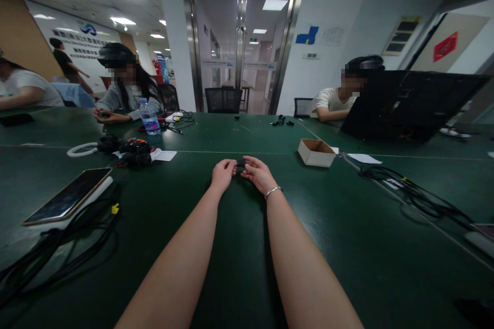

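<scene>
Over the green table (239, 267), both my arms reach forward and my hands meet at a small dark object (241, 163). It looks black with a lighter bit at its left end, too small to name. My left hand (223, 176) pinches that left end between thumb and fingertips. From the other side, my right hand (260, 175), with a silver bracelet (273, 192) at its wrist, grips the dark body between thumb and index finger. My fingers cover part of the object.
An open cardboard box (316, 154) stands right of my hands. Several small black pieces (282, 121) lie farther back. Leftward are a phone (71, 194), black cables (57, 247) and a water bottle (150, 117). A large monitor (409, 105) stands right. People sit across the table.
</scene>
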Available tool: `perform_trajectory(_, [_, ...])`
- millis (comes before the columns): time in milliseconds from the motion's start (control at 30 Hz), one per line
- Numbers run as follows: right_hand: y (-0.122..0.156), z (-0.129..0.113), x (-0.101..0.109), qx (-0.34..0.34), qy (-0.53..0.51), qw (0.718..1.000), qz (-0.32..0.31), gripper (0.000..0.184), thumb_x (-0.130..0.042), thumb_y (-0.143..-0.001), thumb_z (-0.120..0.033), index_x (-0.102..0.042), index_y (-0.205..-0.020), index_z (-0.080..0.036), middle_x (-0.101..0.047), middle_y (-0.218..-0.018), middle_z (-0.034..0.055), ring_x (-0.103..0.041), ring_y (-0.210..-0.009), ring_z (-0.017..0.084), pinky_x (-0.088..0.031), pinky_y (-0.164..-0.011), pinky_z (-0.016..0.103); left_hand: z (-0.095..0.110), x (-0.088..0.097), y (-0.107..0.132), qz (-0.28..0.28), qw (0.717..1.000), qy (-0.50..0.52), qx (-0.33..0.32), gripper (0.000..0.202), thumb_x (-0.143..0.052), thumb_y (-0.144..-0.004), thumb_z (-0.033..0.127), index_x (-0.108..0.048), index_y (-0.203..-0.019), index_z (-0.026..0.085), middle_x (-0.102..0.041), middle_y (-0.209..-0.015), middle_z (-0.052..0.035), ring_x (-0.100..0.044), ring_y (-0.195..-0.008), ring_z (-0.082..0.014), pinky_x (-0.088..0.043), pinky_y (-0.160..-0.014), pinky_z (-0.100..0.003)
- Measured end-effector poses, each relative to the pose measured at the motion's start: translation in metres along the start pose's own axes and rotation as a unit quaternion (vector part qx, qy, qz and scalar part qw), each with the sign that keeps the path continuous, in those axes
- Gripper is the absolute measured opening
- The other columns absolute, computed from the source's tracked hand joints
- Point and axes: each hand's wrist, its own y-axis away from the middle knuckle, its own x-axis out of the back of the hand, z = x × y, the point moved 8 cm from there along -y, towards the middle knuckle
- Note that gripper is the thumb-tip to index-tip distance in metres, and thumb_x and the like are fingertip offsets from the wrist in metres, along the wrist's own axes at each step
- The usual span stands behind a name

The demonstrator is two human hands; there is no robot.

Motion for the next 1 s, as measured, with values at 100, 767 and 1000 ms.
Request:
perform_trajectory(100, [-0.002,0.002,0.001,0.003,0.001,1.000,-0.009,0.029,-0.064,-0.073,-0.003,-0.066,-0.096,-0.019,-0.064,-0.082,-0.0001,-0.059,-0.057,0.008,-0.059,-0.063,0.025,-0.003,0.001,-0.002,0.011,1.000,0.010,0.008,0.022,-0.061,-0.082,0.032,-0.068,-0.084,0.012,-0.064,-0.069,-0.0038,-0.057,-0.057,-0.0104,-0.048,-0.059,-0.022])
perform_trajectory(767, [-0.005,0.004,0.007,0.000,-0.010,0.999,0.040,0.016,-0.076,-0.072,-0.015,-0.067,-0.086,-0.015,-0.059,-0.060,-0.0033,-0.049,-0.045,0.005,-0.059,-0.060,0.027,0.015,-0.002,0.004,-0.042,0.997,0.018,-0.063,0.020,-0.067,-0.076,0.026,-0.068,-0.092,0.014,-0.068,-0.085,-0.0064,-0.062,-0.074,-0.0140,-0.049,-0.072,-0.027])
perform_trajectory(1000, [-0.004,0.004,0.008,-0.003,-0.008,0.998,0.068,0.014,-0.074,-0.074,-0.014,-0.067,-0.086,-0.015,-0.061,-0.061,-0.0022,-0.049,-0.044,0.005,-0.059,-0.058,0.026,0.009,-0.002,0.005,-0.007,0.999,0.031,0.017,0.033,-0.060,-0.083,0.033,-0.059,-0.111,0.016,-0.065,-0.097,-0.0095,-0.064,-0.069,-0.0128,-0.050,-0.059,-0.022])
